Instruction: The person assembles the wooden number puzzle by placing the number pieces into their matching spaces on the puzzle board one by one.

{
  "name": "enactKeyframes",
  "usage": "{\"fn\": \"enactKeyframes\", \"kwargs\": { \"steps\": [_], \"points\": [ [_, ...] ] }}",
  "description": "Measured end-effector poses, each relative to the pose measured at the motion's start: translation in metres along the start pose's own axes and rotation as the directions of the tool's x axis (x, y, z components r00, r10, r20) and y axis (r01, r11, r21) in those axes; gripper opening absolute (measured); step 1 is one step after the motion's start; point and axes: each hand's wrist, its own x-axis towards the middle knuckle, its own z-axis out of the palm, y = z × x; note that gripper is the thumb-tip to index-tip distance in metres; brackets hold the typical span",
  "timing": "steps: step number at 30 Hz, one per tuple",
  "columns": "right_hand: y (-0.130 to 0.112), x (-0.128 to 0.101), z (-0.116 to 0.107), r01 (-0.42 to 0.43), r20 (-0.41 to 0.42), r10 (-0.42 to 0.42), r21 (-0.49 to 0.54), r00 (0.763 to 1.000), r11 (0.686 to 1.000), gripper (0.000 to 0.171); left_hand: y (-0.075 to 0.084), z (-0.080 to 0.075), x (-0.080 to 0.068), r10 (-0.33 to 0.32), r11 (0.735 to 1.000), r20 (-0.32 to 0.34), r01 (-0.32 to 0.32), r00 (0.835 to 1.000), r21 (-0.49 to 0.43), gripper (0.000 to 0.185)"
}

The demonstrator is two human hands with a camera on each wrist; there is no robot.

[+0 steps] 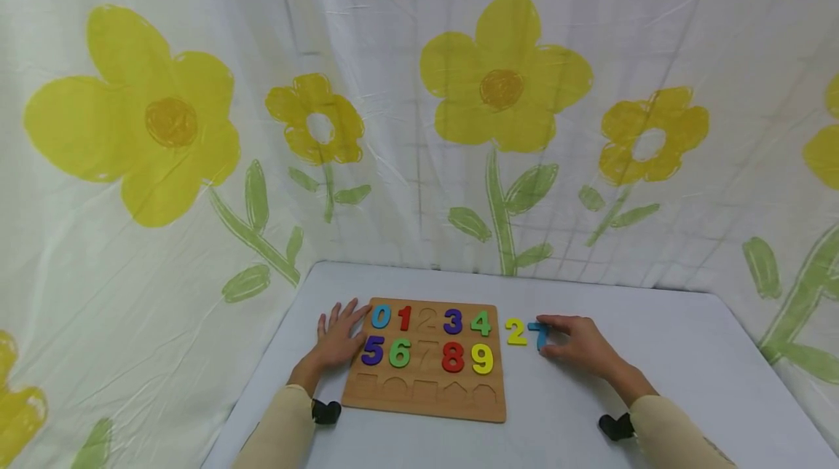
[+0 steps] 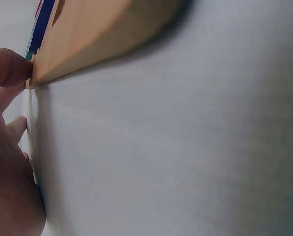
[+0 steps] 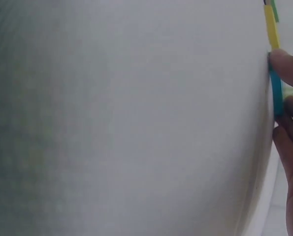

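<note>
Blue 7: the blue number 7 [image 1: 539, 334] lies on the white table [image 1: 655, 381], just right of the puzzle board and right next to the yellow 2.
Right hand: the right hand [image 1: 577, 344] rests on the table with the thumb and fingers curled around the blue 7, pinching it at its edges. In the right wrist view a fingertip [image 3: 286, 66] presses on the thin blue edge of the 7 [image 3: 276, 93].
Right arm: it comes in from the lower right, in a cream sleeve, with the wrist low to the table.
Yellow 2: the yellow 2 [image 1: 515, 331] lies flat between the board and the blue 7.
Puzzle board: the wooden number board [image 1: 429, 396] sits in the middle of the table. The spots for 2 and 7 are bare wood.
Left hand: the left hand [image 1: 337, 338] lies flat with fingers spread and straight, holding nothing. It touches the board's left edge; the thumb seems to press there [image 2: 11, 66], but that view is blurry.
Left arm: it reaches in from the lower left, also in a cream sleeve.
Behind: a white cloth with yellow flowers [image 1: 501, 83] hangs around the table.
</note>
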Motion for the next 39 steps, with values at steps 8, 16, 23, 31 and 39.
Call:
{"fn": "enactKeyframes", "kwargs": {
  "steps": [8,16,23,31,39],
  "points": [
    [-0.001,-0.001,0.000,0.004,-0.014,-0.004,-0.008,1.000,1.000,0.060,-0.004,0.002,0.002,-0.004,1.000,-0.003,0.004,1.000,-0.003,0.062],
    [0.000,-0.004,-0.001,0.001,-0.040,-0.001,-0.007,0.999,1.000,0.060,-0.003,0.002,0.002,0.001,1.000,-0.007,-0.001,1.000,-0.007,0.061],
    [-0.004,-0.010,-0.010,0.010,-0.078,-0.008,0.027,0.997,1.000,0.059,-0.003,0.001,0.002,0.003,1.000,-0.012,-0.003,1.000,0.000,0.061],
    [-0.023,-0.017,-0.021,0.064,-0.113,-0.057,0.061,0.992,0.996,0.060,-0.005,0.005,0.000,0.030,0.999,-0.042,-0.031,0.999,-0.028,0.062],
    [-0.059,-0.020,-0.024,0.090,-0.097,-0.081,0.086,0.992,0.992,0.056,-0.007,0.009,-0.001,0.057,0.996,-0.085,-0.063,0.995,-0.067,0.062]
  ]
}}
